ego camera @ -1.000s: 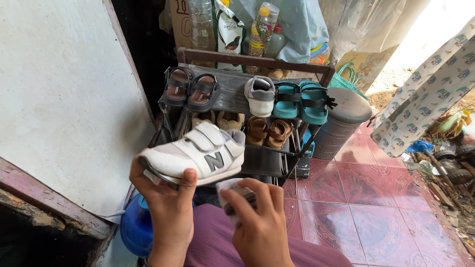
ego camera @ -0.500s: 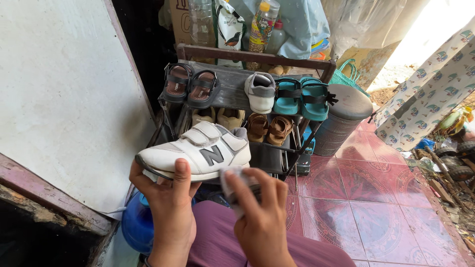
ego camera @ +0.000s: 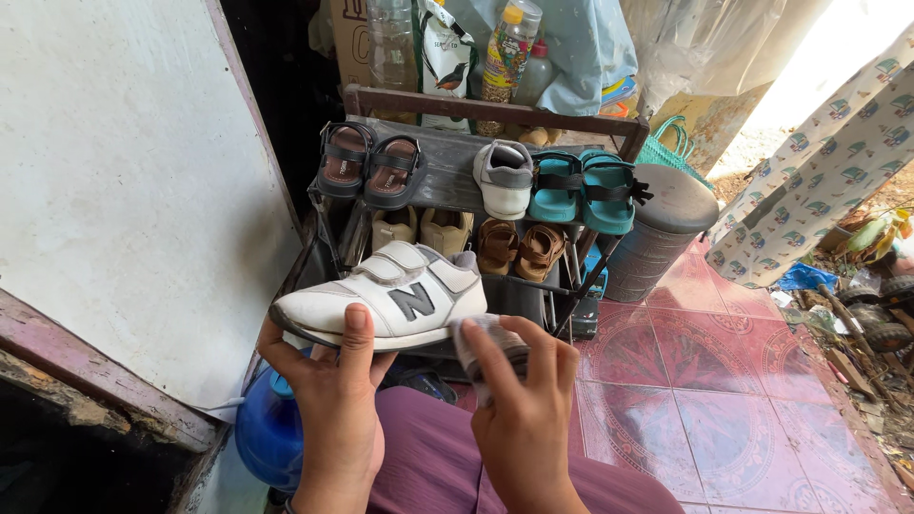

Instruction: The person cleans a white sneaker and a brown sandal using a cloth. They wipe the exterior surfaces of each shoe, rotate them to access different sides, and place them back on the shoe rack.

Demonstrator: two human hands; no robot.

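White sneaker (ego camera: pixel 386 303) with two strap closures and a grey letter on its side lies sideways in the near middle of the view, toe to the left, heel to the right. The left hand (ego camera: pixel 333 381) grasps it from below, palm under the sole, thumb up along the side. The right hand (ego camera: pixel 519 405) is curled around a small greyish cloth (ego camera: pixel 481 335), pressing it against the heel end of the sneaker.

Just beyond stands a dark metal shoe rack (ego camera: pixel 495 119). Its top shelf carries brown sandals (ego camera: pixel 369 164) at the left, a grey and white shoe (ego camera: pixel 505 176) in the middle and teal sandals (ego camera: pixel 583 186) to the right; tan shoes (ego camera: pixel 421 228) and brown sandals sit on the shelf below. Right of the rack is a grey ribbed bin (ego camera: pixel 657 228) on the red tiled floor (ego camera: pixel 724 381). A blue jug (ego camera: pixel 268 433) sits near left, beside a white wall (ego camera: pixel 124 190). Bottles (ego camera: pixel 505 48) stand farther back.
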